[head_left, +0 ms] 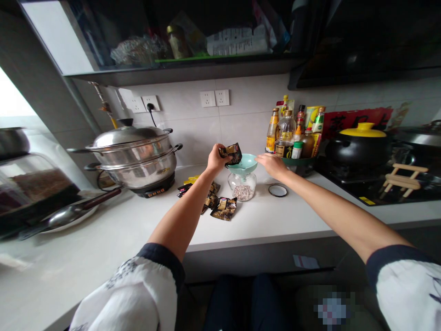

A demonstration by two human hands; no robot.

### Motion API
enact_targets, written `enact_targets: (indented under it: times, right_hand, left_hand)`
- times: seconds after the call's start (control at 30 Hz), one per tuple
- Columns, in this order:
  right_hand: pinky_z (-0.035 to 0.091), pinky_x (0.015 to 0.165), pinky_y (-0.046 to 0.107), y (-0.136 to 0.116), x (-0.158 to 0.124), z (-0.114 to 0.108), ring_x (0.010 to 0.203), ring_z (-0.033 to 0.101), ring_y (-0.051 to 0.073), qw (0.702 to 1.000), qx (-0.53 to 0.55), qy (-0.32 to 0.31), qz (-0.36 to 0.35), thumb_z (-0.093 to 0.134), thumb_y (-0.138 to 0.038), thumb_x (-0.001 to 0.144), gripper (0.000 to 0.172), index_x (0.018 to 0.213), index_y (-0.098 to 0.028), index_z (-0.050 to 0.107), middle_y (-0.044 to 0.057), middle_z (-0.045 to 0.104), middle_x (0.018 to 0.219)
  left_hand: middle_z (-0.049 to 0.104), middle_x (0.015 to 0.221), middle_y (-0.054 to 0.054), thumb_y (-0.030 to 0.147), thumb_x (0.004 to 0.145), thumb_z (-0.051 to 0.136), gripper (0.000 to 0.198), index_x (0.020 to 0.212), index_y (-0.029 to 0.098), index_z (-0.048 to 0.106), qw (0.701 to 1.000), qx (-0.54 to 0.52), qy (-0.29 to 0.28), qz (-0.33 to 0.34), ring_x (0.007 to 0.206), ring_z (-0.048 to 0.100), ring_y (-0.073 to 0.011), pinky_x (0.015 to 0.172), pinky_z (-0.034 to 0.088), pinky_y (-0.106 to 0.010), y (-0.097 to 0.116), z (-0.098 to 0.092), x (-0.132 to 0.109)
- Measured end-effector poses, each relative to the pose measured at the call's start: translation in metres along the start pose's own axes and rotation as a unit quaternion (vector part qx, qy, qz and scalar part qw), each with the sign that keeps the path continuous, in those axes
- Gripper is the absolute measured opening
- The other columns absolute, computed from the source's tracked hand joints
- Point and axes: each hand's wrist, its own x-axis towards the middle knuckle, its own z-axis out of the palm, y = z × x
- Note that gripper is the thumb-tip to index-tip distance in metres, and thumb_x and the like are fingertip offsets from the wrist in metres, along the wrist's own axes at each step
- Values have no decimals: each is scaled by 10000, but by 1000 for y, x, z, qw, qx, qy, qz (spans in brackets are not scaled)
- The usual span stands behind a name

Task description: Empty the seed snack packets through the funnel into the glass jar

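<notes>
Arms (pixel 177 209) stretched forward, left hand (pixel 217 158) gripping, right hand (pixel 272 166) pinching

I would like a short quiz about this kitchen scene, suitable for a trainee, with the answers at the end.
1. Which of the two hands holds the black packet?
2. True or false: the funnel stands over the glass jar.
3. What colour is the lid of the black pot? A) red B) yellow C) white

Key: 1. the left hand; 2. true; 3. B.
</notes>
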Motion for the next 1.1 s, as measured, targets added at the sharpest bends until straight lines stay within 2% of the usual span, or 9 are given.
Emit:
enact_targets:
  times: [0.37, 0.67, 1.1]
  right_hand:
    - [423, 902, 295, 0, 0, 0, 1089, 584, 200, 1000, 4, 5, 2, 409, -160, 919, 349, 1167, -196, 652, 73, 642, 1230]
    - [416, 884, 286, 0, 0, -3, 1075, 579, 195, 1000, 1, -3, 2, 400, -168, 922, 354, 1174, -199, 645, 69, 651, 1209]
    - [424, 884, 290, 0, 0, -2, 1083, 582, 191, 1000, 1, -4, 3, 382, -170, 926, 369, 1191, -208, 636, 68, 657, 1200]
  left_hand:
    - [543, 772, 47, 175, 602, 690, 321, 859, 218, 502, 999, 33, -7, 13, 719, 487, -120, 694, 402, -241, 7, -1, -2]
    - [560, 775, 31, 155, 640, 648, 318, 929, 225, 537, 997, 70, -21, 34, 719, 487, -135, 734, 422, -264, 8, 0, -3]
    - [594, 807, 23, 182, 575, 722, 356, 896, 217, 570, 994, 86, -34, 55, 757, 513, -150, 756, 424, -271, 10, 1, 1]
